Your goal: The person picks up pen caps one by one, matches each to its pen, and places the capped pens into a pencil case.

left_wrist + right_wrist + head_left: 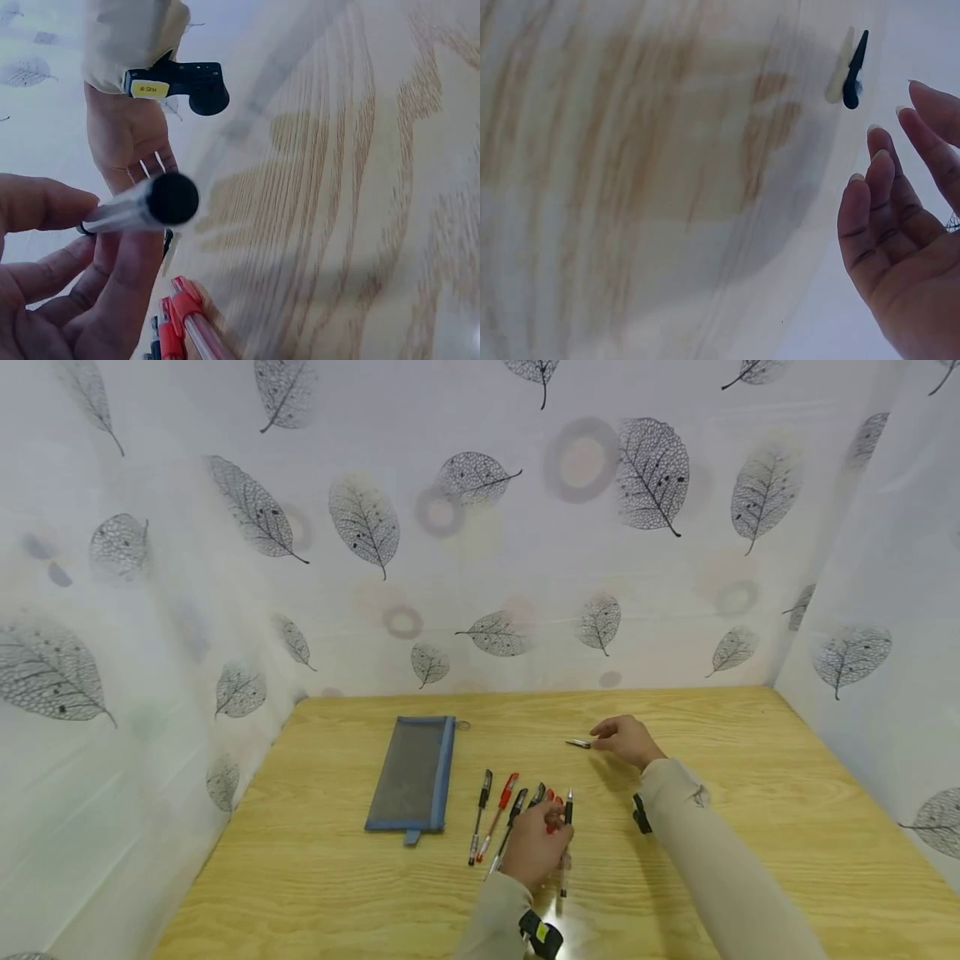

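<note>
In the head view my left hand (534,850) pinches an upright-lying clear pen with a black grip (568,810), over a row of pens. The left wrist view has my left hand (45,277) with thumb and finger on the pen's clear barrel, its black end (172,199) facing the camera. My right hand (628,741) is beside a small slim metallic object (578,743). In the right wrist view that object looks dark (855,71), apart from the fingertips of my right hand (907,232), whose fingers are loosely bent and hold nothing.
A grey mesh pouch with blue edging (408,772) lies left of the pens. Black pens (480,814) and a red pen (500,814) lie between it and my left hand. Leaf-patterned sheeting (480,560) surrounds the wooden table (300,877).
</note>
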A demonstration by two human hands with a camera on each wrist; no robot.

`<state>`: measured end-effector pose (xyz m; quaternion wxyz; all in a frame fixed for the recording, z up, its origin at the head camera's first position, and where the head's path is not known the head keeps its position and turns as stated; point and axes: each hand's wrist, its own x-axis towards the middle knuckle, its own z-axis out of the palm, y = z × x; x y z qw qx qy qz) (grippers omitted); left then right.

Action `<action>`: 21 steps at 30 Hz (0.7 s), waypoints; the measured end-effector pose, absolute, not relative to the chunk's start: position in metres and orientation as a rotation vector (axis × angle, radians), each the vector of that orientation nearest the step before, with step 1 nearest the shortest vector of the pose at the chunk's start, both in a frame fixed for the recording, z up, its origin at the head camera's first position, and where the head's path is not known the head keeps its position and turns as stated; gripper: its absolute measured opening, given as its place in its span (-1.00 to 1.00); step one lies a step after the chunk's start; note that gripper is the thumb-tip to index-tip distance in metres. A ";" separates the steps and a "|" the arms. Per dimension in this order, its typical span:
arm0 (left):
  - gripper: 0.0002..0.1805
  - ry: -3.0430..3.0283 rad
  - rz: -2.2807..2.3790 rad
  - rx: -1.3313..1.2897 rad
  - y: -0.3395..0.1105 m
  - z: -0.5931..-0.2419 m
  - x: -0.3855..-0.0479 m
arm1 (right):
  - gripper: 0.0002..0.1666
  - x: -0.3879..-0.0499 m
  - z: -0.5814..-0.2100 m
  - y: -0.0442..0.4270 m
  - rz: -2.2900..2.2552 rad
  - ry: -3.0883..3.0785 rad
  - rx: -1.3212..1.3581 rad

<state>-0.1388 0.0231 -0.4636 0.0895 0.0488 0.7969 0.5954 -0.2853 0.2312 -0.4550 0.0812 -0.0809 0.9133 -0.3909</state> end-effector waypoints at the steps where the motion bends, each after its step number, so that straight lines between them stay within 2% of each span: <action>1: -0.69 2.326 1.809 0.133 0.021 -0.464 -0.139 | -0.62 -0.287 -0.456 0.230 -1.151 2.728 -0.245; 9: -0.63 2.094 1.942 0.021 0.017 -0.461 -0.136 | -0.61 -0.295 -0.467 0.218 -1.016 2.747 -0.277; 21: -0.65 2.024 2.011 0.047 0.017 -0.459 -0.136 | -0.85 -0.298 -0.472 0.212 -0.979 2.780 -0.223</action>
